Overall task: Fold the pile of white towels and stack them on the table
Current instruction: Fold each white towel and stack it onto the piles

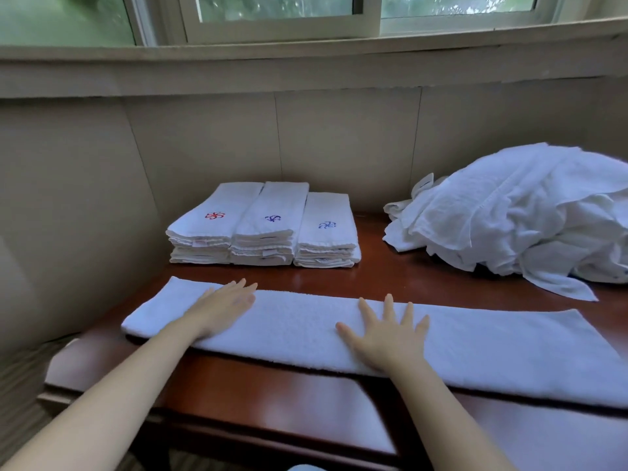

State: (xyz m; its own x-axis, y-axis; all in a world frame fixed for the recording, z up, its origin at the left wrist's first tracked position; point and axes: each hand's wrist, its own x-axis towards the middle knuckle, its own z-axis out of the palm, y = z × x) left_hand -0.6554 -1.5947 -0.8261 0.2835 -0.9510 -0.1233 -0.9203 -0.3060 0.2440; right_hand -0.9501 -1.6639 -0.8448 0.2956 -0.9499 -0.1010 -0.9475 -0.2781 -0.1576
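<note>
Polished red-brown wood of the table (339, 278) fills the near half of the view, set against a beige panelled wall (204, 141) under a window (282, 15). Across the table's near part lies a white towel (306, 321), folded into a long narrow strip that runs from the left side out past the right border. Both hands rest palm down on it. The left hand (222, 309) is near the strip's left end, fingers straight and close together. The right hand (387, 334) is around the middle, fingers straight and spread wide. Neither grips the cloth. Beyond the strip, at the far left by the wall, three stacks of folded towels (268, 232) stand side by side, touching. The left one bears a red emblem (214, 215), the other two each a blue emblem (327, 225). At the far right, apart from the stacks, sits the crumpled pile of unfolded towels (526, 212), one corner trailing down near the strip's far edge.
</note>
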